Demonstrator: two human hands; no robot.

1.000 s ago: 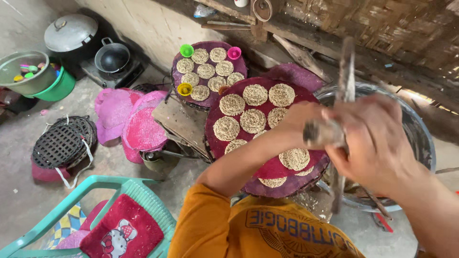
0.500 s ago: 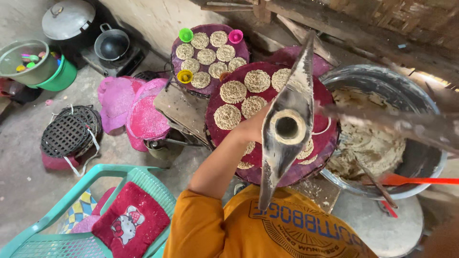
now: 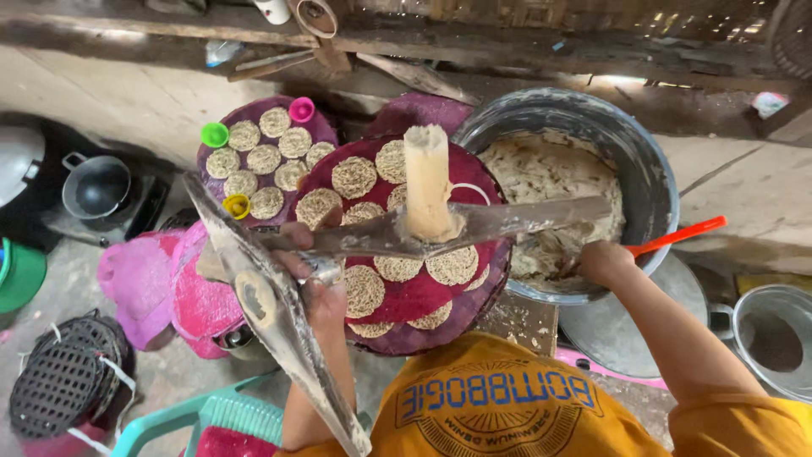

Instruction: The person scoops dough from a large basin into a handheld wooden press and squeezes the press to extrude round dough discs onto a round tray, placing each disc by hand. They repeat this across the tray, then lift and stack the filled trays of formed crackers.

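Observation:
My left hand (image 3: 311,286) is shut on a dough-smeared metal noodle press (image 3: 258,296), gripping where its two long-handled halves cross. The half with a round hole slants down to the left. The other half lies level and carries an upright pale wooden plunger (image 3: 427,182). My right hand (image 3: 605,261) reaches over the rim of a big grey pot (image 3: 592,106) into pale dough (image 3: 541,169), its fingers hidden. An orange handle (image 3: 677,237) sticks out beside it. Under the press lies a round maroon tray (image 3: 406,309) with several noodle discs.
A second maroon tray (image 3: 326,129) of discs sits behind, with green (image 3: 214,134), pink (image 3: 301,108) and yellow (image 3: 237,206) cups. Pink plastic pieces (image 3: 144,288), a black basket (image 3: 59,372), a black wok (image 3: 96,186) and a teal chair (image 3: 211,415) are left; a metal pot (image 3: 774,338) is right.
The press halves have come apart, the plunger now stands free above the tray. My right hand left the press and went into the dough pot. The view tilted toward the pot.

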